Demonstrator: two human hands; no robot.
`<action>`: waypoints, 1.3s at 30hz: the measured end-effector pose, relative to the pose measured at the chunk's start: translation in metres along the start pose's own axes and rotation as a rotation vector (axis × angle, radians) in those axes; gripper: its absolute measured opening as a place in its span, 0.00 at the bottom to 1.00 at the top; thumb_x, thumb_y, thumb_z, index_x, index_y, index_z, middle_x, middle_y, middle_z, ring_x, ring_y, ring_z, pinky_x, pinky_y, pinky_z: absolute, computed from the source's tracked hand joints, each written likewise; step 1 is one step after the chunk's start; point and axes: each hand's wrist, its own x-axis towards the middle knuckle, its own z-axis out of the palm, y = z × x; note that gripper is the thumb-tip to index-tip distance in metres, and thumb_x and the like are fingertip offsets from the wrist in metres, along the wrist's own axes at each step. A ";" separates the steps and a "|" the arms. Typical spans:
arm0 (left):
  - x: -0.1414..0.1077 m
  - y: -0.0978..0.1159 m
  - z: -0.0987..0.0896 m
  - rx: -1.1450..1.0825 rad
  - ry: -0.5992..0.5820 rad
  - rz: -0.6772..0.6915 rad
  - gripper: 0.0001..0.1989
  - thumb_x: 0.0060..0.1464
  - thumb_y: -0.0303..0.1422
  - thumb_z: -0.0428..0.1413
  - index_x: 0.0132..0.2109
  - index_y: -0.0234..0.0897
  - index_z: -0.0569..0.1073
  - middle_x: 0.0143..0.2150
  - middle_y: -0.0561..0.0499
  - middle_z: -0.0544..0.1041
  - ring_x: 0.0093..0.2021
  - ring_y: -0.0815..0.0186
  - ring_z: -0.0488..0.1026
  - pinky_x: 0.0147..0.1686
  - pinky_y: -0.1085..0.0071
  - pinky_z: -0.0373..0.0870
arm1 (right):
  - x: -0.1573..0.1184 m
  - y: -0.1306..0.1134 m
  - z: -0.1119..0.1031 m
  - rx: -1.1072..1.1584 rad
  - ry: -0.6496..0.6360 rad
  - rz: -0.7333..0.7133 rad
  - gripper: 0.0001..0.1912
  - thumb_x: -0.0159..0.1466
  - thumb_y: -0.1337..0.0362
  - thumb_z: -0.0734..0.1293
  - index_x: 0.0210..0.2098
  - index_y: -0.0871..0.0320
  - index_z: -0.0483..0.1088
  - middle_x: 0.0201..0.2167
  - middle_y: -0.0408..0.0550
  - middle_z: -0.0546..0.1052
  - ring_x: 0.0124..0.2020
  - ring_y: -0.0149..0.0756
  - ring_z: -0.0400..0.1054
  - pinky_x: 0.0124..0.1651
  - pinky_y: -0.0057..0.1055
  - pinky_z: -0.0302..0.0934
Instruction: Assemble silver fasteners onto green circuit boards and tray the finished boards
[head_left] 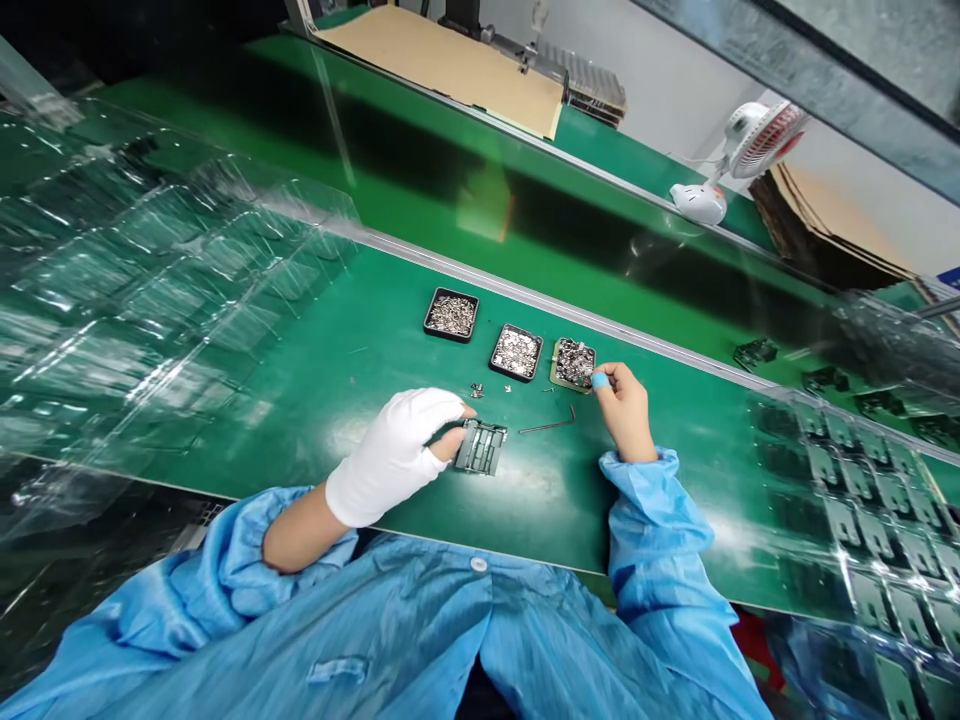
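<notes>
My left hand (401,445), in a white glove with bare fingertips, grips the left edge of a small dark grey-green slotted housing (481,448) just over the green table. My right hand (624,405), with a blue cover on one fingertip, is at the right edge of a small yellowish tray (559,377) heaped with small metal parts (576,362). Its fingers are pinched together; whatever is between them is hidden. Between the hands lies a thin L-shaped hex key (546,427). A few loose metal bits (477,391) lie above the housing.
Two black trays of small metal pieces, the left tray (451,338) and the middle tray (514,374), stand farther back. Clear plastic blister trays (172,240) pile up at left. At right, another blister tray (855,480) holds several dark parts. A metal rail (525,297) crosses behind.
</notes>
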 end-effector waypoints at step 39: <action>-0.012 -0.001 0.048 -0.470 -0.182 -0.396 0.13 0.54 0.29 0.50 0.46 0.35 0.72 0.46 0.47 0.78 0.47 0.61 0.74 0.50 0.66 0.71 | -0.071 -0.086 0.057 -0.039 -0.274 -0.578 0.07 0.61 0.70 0.59 0.37 0.54 0.66 0.37 0.50 0.75 0.40 0.43 0.69 0.51 0.45 0.59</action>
